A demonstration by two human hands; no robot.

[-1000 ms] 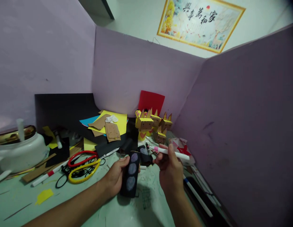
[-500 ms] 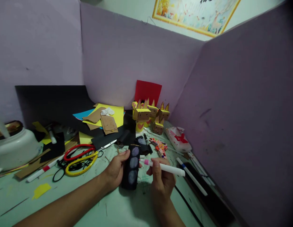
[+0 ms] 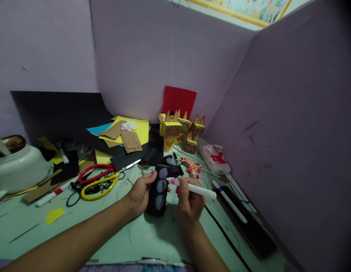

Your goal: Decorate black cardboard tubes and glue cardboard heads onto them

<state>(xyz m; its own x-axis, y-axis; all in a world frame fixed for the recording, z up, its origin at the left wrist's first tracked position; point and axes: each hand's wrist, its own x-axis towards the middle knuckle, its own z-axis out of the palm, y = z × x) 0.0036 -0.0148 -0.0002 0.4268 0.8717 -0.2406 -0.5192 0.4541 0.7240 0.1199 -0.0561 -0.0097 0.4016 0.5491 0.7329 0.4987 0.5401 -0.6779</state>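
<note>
My left hand point(image 3: 141, 192) is closed around a black paper roll point(image 3: 157, 194), thumb on its near left edge. Three pale purple-grey ovals run down the roll's face. In my right hand point(image 3: 190, 196) is a white marker with a pink band point(image 3: 198, 190), gripped like a pen. Its tip points left and lies at or very near the roll's upper right edge; whether it touches I cannot tell. Just beyond the roll lies another black paper piece with a pale oval point(image 3: 171, 161), beside a dark pen point(image 3: 177, 162).
Scissors with red and yellow handles point(image 3: 100, 185) lie left on black cord. Yellow cardboard animal figures point(image 3: 172, 130) stand at the back near red paper point(image 3: 179, 102). A tissue pack point(image 3: 215, 158) and a dark tray with a marker point(image 3: 249, 226) are right; a white pot point(image 3: 19, 166) is left.
The camera view has tipped down, so the table's front edge shows. My right hand and the marker have shifted slightly, the tip now higher along the roll. Both holds are unchanged.
</note>
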